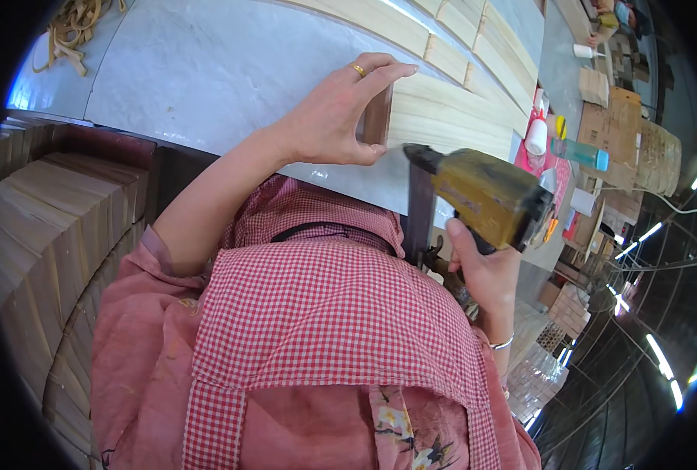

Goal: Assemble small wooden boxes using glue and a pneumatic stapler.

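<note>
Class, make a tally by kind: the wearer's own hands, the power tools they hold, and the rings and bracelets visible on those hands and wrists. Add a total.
Hands: 2 (left hand, right hand)
Power tools: 1 (yellow-and-black nail gun)
Rings: 1 (gold ring)
Bracelets: 1 (pale bracelet)
Total: 5

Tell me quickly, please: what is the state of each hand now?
Left hand: holding a brown wooden piece.
Right hand: closed, holding a yellow nail gun.
</note>
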Demonstrator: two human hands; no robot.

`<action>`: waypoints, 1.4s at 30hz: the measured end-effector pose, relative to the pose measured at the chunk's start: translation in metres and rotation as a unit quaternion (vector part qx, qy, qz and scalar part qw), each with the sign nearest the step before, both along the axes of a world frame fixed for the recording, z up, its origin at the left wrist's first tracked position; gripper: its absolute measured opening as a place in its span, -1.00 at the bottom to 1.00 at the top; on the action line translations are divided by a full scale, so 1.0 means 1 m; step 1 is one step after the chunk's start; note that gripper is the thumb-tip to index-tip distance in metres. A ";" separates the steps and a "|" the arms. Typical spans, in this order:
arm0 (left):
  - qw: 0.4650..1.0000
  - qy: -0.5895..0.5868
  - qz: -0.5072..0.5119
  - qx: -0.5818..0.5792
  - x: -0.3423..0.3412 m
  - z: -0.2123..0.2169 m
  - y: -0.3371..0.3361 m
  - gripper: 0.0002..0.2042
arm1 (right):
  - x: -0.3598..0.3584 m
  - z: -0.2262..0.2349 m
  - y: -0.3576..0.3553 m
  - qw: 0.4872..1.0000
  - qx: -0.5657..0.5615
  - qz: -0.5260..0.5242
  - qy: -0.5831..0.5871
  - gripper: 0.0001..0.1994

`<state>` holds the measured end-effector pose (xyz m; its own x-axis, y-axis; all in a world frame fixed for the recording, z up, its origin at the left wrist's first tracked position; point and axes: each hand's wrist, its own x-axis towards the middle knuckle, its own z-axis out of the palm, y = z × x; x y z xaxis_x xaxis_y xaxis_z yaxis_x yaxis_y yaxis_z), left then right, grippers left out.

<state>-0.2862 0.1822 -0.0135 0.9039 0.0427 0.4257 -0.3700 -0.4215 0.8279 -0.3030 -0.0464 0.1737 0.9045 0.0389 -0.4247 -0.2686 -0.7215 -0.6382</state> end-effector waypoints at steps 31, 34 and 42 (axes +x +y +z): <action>0.737 0.331 -0.408 -0.425 -0.019 0.096 -0.251 -0.65 | -0.032 -0.020 -0.165 0.913 0.211 -0.281 -0.210 -0.83; 0.847 0.297 -0.361 -0.254 -0.009 0.109 -0.247 -0.64 | -0.024 -0.018 -0.184 0.906 0.224 -0.283 -0.222 -0.80; 0.740 0.525 -0.387 -0.164 0.000 0.035 -0.263 -0.34 | 0.033 -0.021 -0.234 0.878 0.229 -0.334 -0.255 -0.68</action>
